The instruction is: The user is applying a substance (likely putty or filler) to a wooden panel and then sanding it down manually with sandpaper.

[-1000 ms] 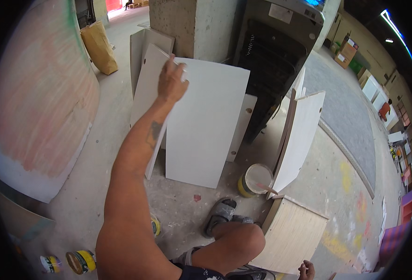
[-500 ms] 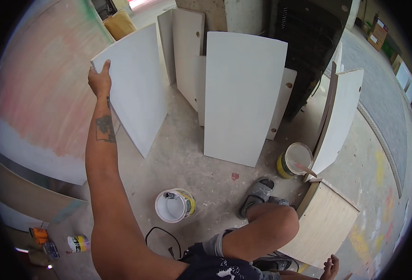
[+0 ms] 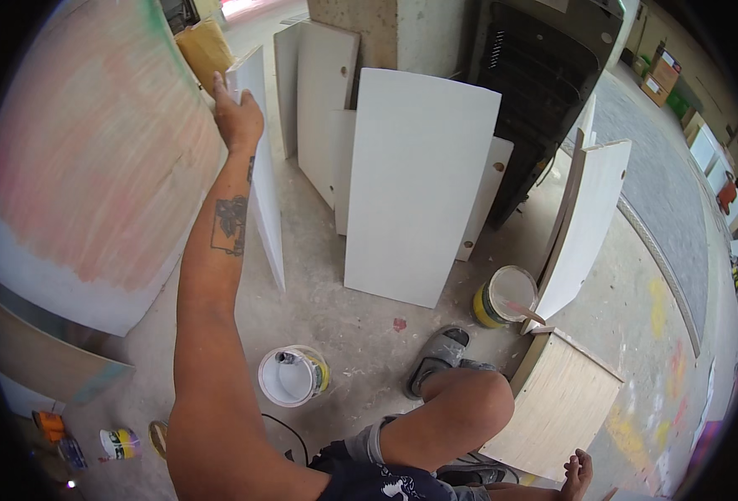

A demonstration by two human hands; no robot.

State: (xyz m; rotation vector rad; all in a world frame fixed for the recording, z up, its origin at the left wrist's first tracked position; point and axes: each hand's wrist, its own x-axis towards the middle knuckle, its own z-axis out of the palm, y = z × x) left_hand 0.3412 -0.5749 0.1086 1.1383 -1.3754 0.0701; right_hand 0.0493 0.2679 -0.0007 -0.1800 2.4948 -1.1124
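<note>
With my left arm stretched forward, my left hand (image 3: pixel 239 117) grips the top edge of a white board (image 3: pixel 262 179). The board stands on edge and faces me almost side-on. Fingers and thumb close over its upper corner. My right hand (image 3: pixel 578 474) is low at the right, beside a pale plywood box (image 3: pixel 571 401); its fingers are loosely curled and apart, with nothing seen in them. Straight ahead, a larger white board (image 3: pixel 423 188) leans upright. Near my foot sits a white paint bucket (image 3: pixel 289 380) holding white paint and a dark-handled tool.
A second paint bucket (image 3: pixel 507 294), lidded, has a brush-like tool on top. White panels (image 3: pixel 590 221) lean at the right, others (image 3: pixel 323 108) behind. A big pink-smeared sheet (image 3: pixel 93 167) stands left. A black appliance (image 3: pixel 532 100) is at the back. A cord (image 3: pixel 289 427) lies near me.
My left hand has swung the white board rightward and turned it from facing me to nearly edge-on. My right hand stays low at the right. The whole view has shifted slightly.
</note>
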